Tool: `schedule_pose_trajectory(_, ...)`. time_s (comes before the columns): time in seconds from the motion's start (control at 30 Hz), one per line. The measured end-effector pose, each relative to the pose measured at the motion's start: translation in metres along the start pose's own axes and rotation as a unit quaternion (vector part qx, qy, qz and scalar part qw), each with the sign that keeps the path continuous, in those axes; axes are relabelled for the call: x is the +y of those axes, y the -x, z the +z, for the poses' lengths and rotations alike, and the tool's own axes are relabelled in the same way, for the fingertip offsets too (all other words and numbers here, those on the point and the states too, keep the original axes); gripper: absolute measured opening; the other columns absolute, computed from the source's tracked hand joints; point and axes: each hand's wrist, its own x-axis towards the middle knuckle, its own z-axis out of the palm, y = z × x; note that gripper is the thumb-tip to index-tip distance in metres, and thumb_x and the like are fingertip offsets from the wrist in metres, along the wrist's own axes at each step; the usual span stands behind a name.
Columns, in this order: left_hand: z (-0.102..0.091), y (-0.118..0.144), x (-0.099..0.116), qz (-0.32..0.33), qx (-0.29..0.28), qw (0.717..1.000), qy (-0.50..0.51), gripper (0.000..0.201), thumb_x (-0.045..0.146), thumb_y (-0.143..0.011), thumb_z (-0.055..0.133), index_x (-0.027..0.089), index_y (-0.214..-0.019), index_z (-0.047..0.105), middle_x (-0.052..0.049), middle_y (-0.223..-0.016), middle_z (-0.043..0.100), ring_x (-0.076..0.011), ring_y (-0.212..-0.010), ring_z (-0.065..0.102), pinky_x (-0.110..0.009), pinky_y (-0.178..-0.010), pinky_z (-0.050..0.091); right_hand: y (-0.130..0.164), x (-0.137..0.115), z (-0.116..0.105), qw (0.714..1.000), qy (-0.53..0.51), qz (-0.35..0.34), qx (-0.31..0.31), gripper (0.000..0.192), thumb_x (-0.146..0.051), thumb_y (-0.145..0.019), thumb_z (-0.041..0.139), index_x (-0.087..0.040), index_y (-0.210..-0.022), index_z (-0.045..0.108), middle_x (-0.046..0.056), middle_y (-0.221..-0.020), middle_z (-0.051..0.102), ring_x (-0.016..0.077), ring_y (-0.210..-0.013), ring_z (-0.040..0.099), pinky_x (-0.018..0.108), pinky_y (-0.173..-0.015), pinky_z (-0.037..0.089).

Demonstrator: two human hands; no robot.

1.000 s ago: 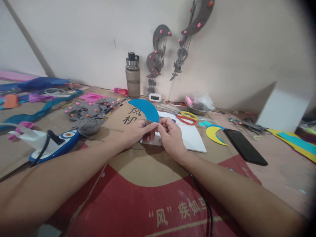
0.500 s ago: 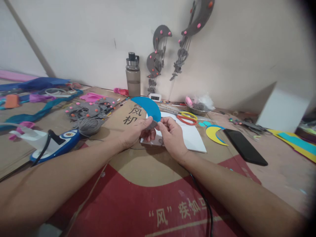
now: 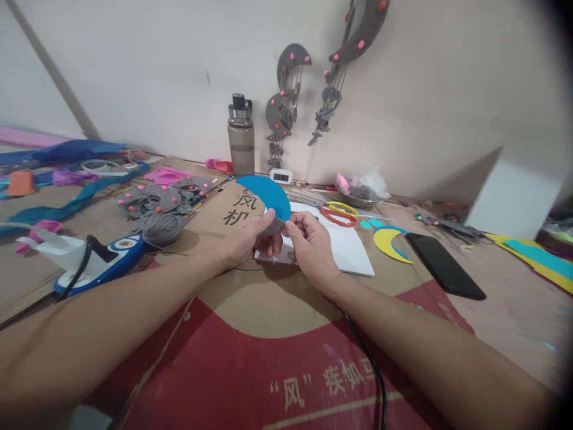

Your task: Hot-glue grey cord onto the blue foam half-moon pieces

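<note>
The blue crescent (image 3: 267, 193) is pinched at its near tip between the left hand (image 3: 244, 239) and right hand (image 3: 310, 243) over the white sheet (image 3: 349, 248), having been tilted slightly rightward since a second ago.

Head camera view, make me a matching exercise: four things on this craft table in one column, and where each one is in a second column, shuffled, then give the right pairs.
Things:
1. blue crescent cutout
2. scissors
3. black phone
4. water bottle

Places:
A. standing upright at the wall
B. lying flat beside the yellow crescent
C. pinched between the left hand and the right hand
D. lying at the far edge of the white sheet

Pairs: 1-C, 2-D, 3-B, 4-A
</note>
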Motion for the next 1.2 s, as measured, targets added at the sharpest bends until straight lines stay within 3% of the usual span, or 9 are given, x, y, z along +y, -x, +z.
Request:
schedule_pose_trajectory(0.47,0.0015,0.0011,0.0024,-0.008,-0.006,1.000,-0.026,0.045,0.055,-0.081,0.049,0.012,-0.069,0.056,-0.002,-0.059,0.059,-0.0072,-0.046,0.049,-0.019,-0.046,0.037,0.0007,0.0028,-0.0012,1.000,0.007,-0.003,0.002,0.014,-0.033,-0.083,0.050,-0.020,-0.078,0.049,-0.002,-0.068,0.055,0.0107,-0.060,0.049,0.024,-0.058,0.041)
schedule_pose_trajectory(0.73,0.0007,-0.0003,-0.0013,0.003,0.010,1.000,-0.006,0.061,0.063,-0.085,0.029,0.013,-0.065,0.058,-0.005,-0.057,0.058,-0.0101,-0.045,0.050,-0.022,-0.043,0.037,-0.0004,0.0009,-0.0002,1.000,-0.004,-0.001,0.002,0.012,-0.031,-0.082,0.051,-0.021,-0.077,0.049,-0.003,-0.065,0.056,0.0108,-0.056,0.050,0.025,-0.057,0.040)
schedule_pose_trajectory(1.2,0.0000,0.0000,0.0001,-0.010,-0.012,1.000,-0.001,0.046,0.055,-0.084,0.044,0.012,-0.070,0.056,-0.003,-0.058,0.059,-0.0080,-0.046,0.050,-0.020,-0.045,0.037,0.0003,0.0043,-0.0013,1.000,-0.004,-0.005,-0.003,0.012,-0.031,-0.084,0.051,-0.020,-0.078,0.050,-0.003,-0.067,0.055,0.0101,-0.058,0.049,0.024,-0.057,0.040)
